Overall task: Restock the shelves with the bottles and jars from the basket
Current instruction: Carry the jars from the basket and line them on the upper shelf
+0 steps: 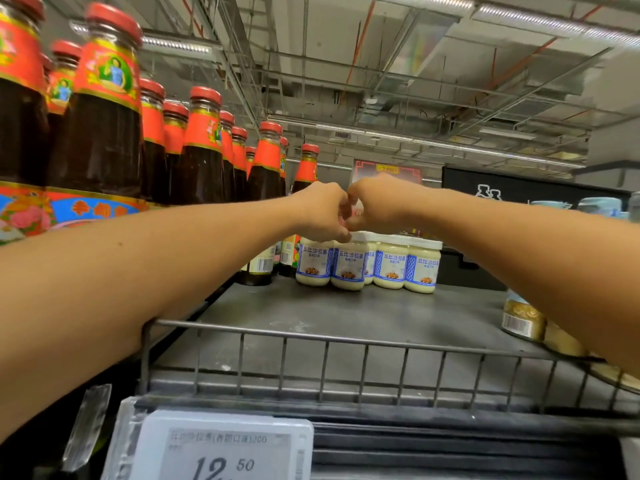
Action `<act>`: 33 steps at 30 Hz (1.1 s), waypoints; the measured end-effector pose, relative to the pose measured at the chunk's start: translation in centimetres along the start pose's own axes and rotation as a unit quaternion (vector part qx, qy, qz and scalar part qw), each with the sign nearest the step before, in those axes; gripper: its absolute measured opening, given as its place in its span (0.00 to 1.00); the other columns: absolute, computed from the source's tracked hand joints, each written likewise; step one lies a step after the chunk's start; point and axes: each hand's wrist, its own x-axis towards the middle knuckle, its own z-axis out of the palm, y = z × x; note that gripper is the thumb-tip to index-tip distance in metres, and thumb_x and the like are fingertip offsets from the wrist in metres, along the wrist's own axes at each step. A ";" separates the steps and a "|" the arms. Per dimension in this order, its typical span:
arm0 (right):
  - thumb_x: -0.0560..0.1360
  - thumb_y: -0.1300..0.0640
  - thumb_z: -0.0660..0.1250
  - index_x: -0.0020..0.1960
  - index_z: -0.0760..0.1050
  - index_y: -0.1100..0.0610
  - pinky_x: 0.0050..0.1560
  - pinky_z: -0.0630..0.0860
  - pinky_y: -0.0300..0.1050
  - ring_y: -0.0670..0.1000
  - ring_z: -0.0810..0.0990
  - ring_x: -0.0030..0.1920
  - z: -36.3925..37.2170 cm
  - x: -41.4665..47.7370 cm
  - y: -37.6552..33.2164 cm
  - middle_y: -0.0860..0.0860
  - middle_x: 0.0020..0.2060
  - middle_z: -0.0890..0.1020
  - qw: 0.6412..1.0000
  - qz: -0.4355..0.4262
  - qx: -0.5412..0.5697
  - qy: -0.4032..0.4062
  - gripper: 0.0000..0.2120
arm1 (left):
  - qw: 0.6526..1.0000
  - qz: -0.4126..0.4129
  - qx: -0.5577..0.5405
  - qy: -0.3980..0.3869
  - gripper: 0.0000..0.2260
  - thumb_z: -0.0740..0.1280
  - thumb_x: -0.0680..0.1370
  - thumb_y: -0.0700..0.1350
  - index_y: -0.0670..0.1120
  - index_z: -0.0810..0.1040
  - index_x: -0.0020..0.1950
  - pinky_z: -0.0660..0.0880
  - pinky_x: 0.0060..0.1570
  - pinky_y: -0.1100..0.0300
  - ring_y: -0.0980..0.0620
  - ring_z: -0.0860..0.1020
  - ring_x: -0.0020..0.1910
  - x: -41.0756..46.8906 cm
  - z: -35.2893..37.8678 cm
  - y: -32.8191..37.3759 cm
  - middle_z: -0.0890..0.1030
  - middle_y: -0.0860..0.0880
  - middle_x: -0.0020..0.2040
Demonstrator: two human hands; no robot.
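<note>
Left hand: reaches in from 8 o'clock on a bare forearm. It sits just above the middle of the view, fingers curled downward, with the fingertips at the lid of one jar in the front row.
Right hand: comes in from 3 o'clock on a bare forearm, with the back of the hand toward the camera and the fingers curled under, out of sight.
Hands together: the two hands meet knuckle to knuckle over the jars. I cannot tell whether either one grips anything, because the fingers hide what lies between them.
White jars: a tight cluster with white lids and blue-and-white labels. They stand upright at the back of the shelf, directly below the hands, near the middle of the view.
Dark bottles: rows of tall bottles with red caps and red-and-yellow labels run from 9 o'clock back toward the hands. The last ones stand just beside the white jars on their left.
Shelf: a grey surface, bare between the jars and the front edge.
Wire rail: a low metal fence along the front edge of the shelf, at 6 o'clock.
Price tag: clipped below the rail at 7 o'clock, showing 12.50.
Barcode jar: stands at 4 o'clock, partly hidden under the right forearm.
</note>
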 end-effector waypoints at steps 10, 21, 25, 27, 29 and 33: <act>0.77 0.43 0.68 0.65 0.75 0.57 0.53 0.78 0.51 0.55 0.79 0.52 -3.9 -8.8 -3.0 0.55 0.55 0.83 0.993 0.061 0.075 0.061 0.23 | 0.991 0.067 -0.119 0.009 0.13 0.76 0.73 0.49 0.51 0.81 0.55 0.74 0.28 0.70 0.62 0.81 0.30 -6.5 -4.9 2.3 0.84 0.54 0.40; 0.76 0.51 0.72 0.58 0.78 0.53 0.47 0.78 0.44 0.47 0.82 0.43 -6.8 -21.9 -12.1 0.48 0.41 0.83 0.916 0.130 0.289 0.244 0.12 | 0.883 0.165 -0.414 0.147 0.04 0.73 0.73 0.48 0.55 0.81 0.46 0.83 0.47 0.51 0.54 0.85 0.40 -19.9 -6.7 3.7 0.86 0.52 0.40; 0.76 0.55 0.73 0.56 0.78 0.53 0.45 0.78 0.38 0.45 0.81 0.44 -6.0 -26.7 -15.2 0.48 0.42 0.83 0.883 0.156 0.343 0.279 0.09 | 0.817 0.181 -0.517 0.179 0.05 0.71 0.73 0.44 0.53 0.81 0.47 0.81 0.48 0.52 0.55 0.82 0.41 -24.5 -4.4 5.4 0.84 0.49 0.41; 0.75 0.55 0.72 0.54 0.79 0.54 0.47 0.81 0.52 0.49 0.82 0.43 -5.1 -29.2 -16.2 0.50 0.41 0.83 0.860 0.175 0.376 0.298 0.09 | 0.789 0.176 -0.566 0.161 0.06 0.71 0.74 0.45 0.54 0.82 0.48 0.81 0.47 0.53 0.52 0.82 0.42 -26.5 -2.6 6.2 0.84 0.46 0.43; 0.74 0.54 0.71 0.52 0.79 0.51 0.47 0.81 0.60 0.54 0.83 0.44 -4.1 -31.8 -16.9 0.51 0.41 0.83 0.832 0.193 0.408 0.321 0.07 | 0.762 0.167 -0.610 0.138 0.06 0.71 0.73 0.47 0.56 0.82 0.48 0.80 0.45 0.56 0.51 0.83 0.42 -28.4 -0.7 7.1 0.84 0.45 0.44; 0.74 0.54 0.71 0.51 0.80 0.49 0.45 0.81 0.59 0.55 0.83 0.43 -1.6 -37.4 -17.8 0.52 0.41 0.83 0.801 0.242 0.433 0.334 0.05 | 0.737 0.147 -0.656 0.070 0.08 0.71 0.71 0.52 0.56 0.83 0.49 0.79 0.44 0.61 0.51 0.83 0.42 -31.4 3.9 10.0 0.85 0.46 0.44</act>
